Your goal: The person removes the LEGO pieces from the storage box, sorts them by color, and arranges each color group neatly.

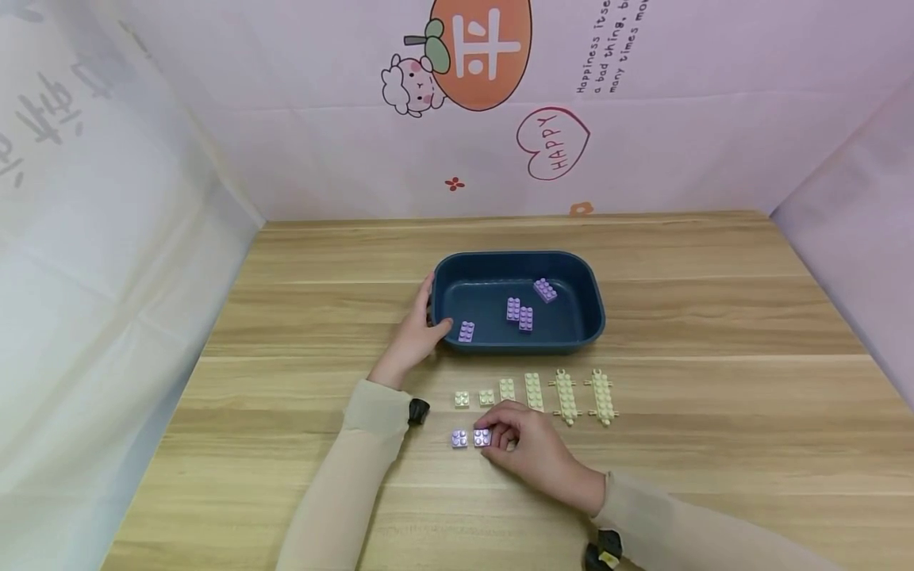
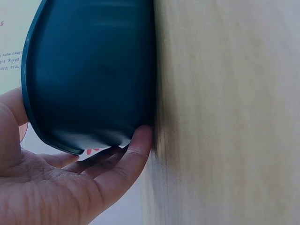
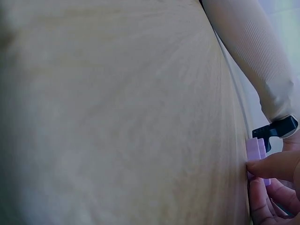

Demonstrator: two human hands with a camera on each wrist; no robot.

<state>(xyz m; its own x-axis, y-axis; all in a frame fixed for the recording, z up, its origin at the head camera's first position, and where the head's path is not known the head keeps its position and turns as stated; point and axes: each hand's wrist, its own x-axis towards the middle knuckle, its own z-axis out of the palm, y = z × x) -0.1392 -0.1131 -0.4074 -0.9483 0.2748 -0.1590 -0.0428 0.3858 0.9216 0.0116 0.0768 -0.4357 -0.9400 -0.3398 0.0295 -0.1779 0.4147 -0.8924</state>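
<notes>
In the head view my left hand (image 1: 414, 337) grips the left end of a dark blue tray (image 1: 520, 349), thumb at its rim and fingers along the outer wall. The left wrist view shows the tray wall (image 2: 93, 70) close up with fingers under it. My right hand (image 1: 534, 446) pinches a small purple building brick (image 1: 481, 438) between thumb and fingers, low at the tabletop. Just left of it lies a matching purple brick (image 1: 459, 438). Inside the tray are several longer purple bricks (image 1: 526, 319). In the right wrist view, fingertips hold the purple brick (image 3: 253, 149).
Between tray and right hand runs a row of pale yellow pieces: two small bricks (image 1: 462, 400), a longer brick (image 1: 507, 388), a long brick (image 1: 534, 392) and two axle bases (image 1: 566, 396). Printed cloth (image 1: 321, 143) hangs behind the wooden table (image 1: 714, 333).
</notes>
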